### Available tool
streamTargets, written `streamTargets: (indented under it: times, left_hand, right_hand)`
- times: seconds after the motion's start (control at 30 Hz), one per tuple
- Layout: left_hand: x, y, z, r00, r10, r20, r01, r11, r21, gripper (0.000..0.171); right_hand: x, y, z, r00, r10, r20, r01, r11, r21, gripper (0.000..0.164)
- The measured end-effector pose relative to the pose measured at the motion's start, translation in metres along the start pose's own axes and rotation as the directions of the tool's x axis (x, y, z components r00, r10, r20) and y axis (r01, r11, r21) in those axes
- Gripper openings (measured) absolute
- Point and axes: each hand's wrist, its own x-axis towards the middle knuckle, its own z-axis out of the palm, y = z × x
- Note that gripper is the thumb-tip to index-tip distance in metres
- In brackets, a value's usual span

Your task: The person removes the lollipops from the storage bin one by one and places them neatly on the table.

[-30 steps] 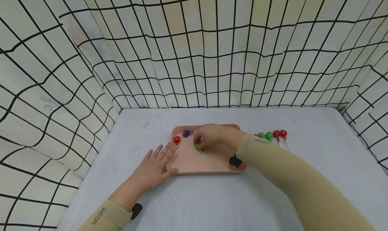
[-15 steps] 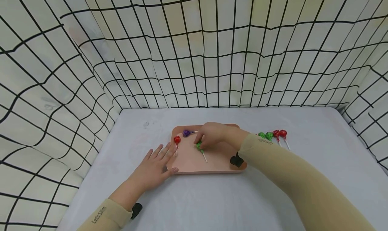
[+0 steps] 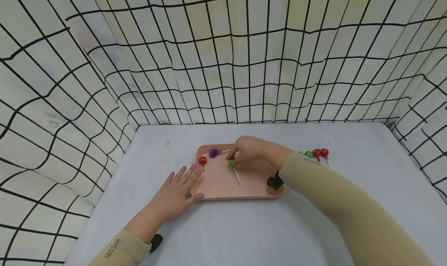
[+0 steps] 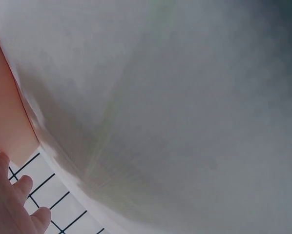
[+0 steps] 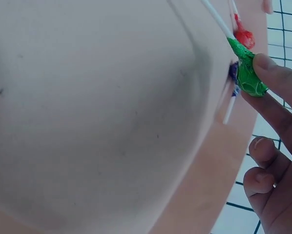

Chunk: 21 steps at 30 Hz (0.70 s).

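Observation:
My right hand [image 3: 249, 151] pinches a green-wrapped lollipop [image 5: 248, 75] by its head, between thumb and index finger, while the other fingers curl loosely. The lollipop's white stick slants down over the pink tray [image 3: 223, 190]. My left hand [image 3: 176, 194] lies flat with fingers spread at the tray's left edge, its fingertips over the stick of a red lollipop [image 3: 203, 160]. A purple lollipop [image 3: 213, 153] lies near the tray's back left corner, stick pointing right. In the left wrist view only a few fingers [image 4: 24, 190] show.
Right of the tray, several lollipops lie in a row on the white table [image 3: 167, 141], among them a green lollipop [image 3: 309, 154] and a red lollipop [image 3: 324, 152]; my right sleeve partly covers them. Gridded white walls [image 3: 237, 64] enclose the table.
My right hand has risen slightly and shifted a little to the right, with the green lollipop in its fingers. The left hand stays in place on the tray's edge.

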Motion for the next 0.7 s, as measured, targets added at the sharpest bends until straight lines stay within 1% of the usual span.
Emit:
streamTargets:
  times: [0.27,0.47,0.57,0.7]
  left_hand:
    - [-0.001,-0.001,0.001,1.000,-0.005,-0.003,0.005,1.000,0.000,0.083]
    - [-0.001,-0.001,0.000,1.000,-0.002,-0.002,0.002,1.000,0.004,0.085]
    - [-0.002,0.000,-0.001,1.000,-0.002,-0.006,0.002,1.000,0.003,0.085]
    - [-0.002,0.002,-0.004,1.000,-0.003,-0.011,0.003,1.000,-0.003,0.083]
  right_hand:
    - [-0.011,0.005,-0.013,0.999,0.022,-0.040,-0.020,0.998,0.054,0.032]
    - [-0.021,0.012,-0.022,0.997,0.019,-0.072,-0.011,0.993,0.115,0.034]
    - [-0.027,0.016,-0.026,0.997,0.014,-0.081,-0.004,0.993,0.120,0.034]
    - [-0.034,0.020,-0.032,0.995,0.000,-0.102,0.009,0.996,0.091,0.032]
